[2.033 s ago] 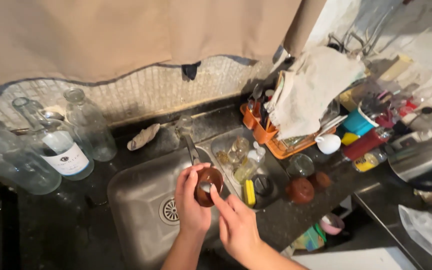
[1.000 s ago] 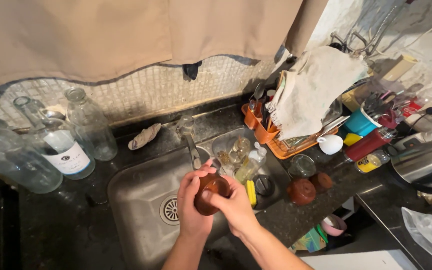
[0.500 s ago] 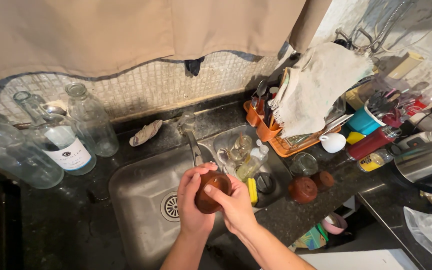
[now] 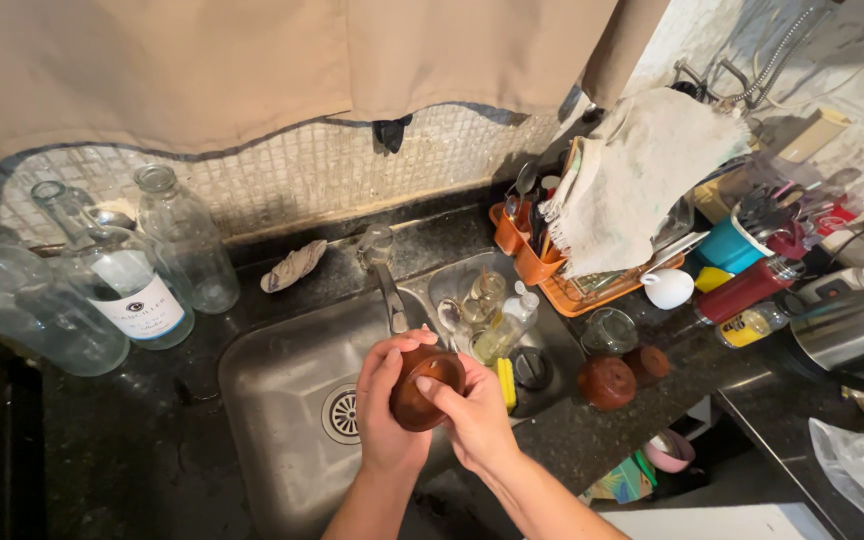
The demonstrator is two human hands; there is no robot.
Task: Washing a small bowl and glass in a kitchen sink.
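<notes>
Over the steel sink (image 4: 282, 370), just below the faucet (image 4: 389, 297), both hands work on a small brown cup (image 4: 425, 387). Left hand (image 4: 384, 410) wraps around the cup's back and side, clenched on it; right hand (image 4: 472, 415) grips the front, its fingers (image 4: 434, 389) pressed across the open mouth. Rubbing well here probably means the left hand keeps the wet cup steady while the right sweeps rim and inside, staying above the basin so drips fall in. On the counter to the right sit 2 similar brown cups (image 4: 607, 382); 3 clear glass bottles (image 4: 132, 280) stand to the left.
</notes>
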